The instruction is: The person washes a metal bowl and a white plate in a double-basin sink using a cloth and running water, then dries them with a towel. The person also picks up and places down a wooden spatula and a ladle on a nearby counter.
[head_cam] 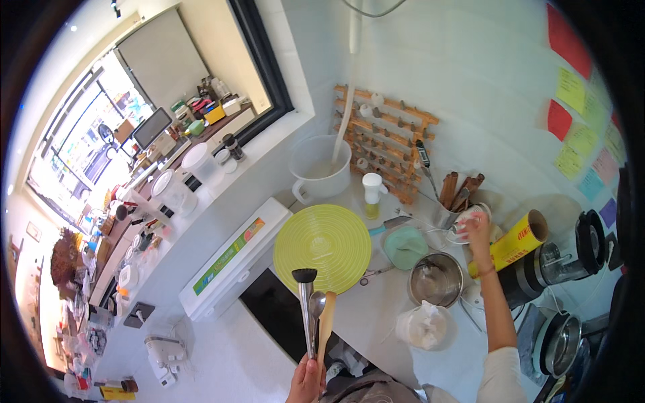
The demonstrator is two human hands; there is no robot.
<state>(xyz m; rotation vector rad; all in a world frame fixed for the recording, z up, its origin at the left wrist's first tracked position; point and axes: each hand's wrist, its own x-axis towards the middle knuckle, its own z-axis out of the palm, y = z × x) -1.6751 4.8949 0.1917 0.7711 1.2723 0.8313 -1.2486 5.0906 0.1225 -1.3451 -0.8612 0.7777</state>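
My left hand (pixel 306 378) holds several upright tools together: a metal tool with a black head (pixel 305 275), a metal spoon (pixel 317 302) and a wooden spatula (pixel 327 315). They stand in front of a round yellow-green mat (pixel 322 247). My right hand (pixel 476 229) is raised with its fingers apart, over a coiled white cord (pixel 461 221) beside a metal cup (pixel 446 217) of wooden-handled tools. Near that forearm are a yellow roll (pixel 514 242) and a steel pot (pixel 436 279). Whether the right hand touches the cord is hard to tell.
A white measuring jug (pixel 322 171), a piping-tip rack (pixel 388 131), a teal bowl (pixel 406 247), scissors (pixel 375 273) and a plastic-wrapped tub (pixel 426 327) sit on the counter. A long white box (pixel 234 259) lies left of the mat. A blender (pixel 559 259) lies at right; a hand mixer (pixel 165 355) is lower left.
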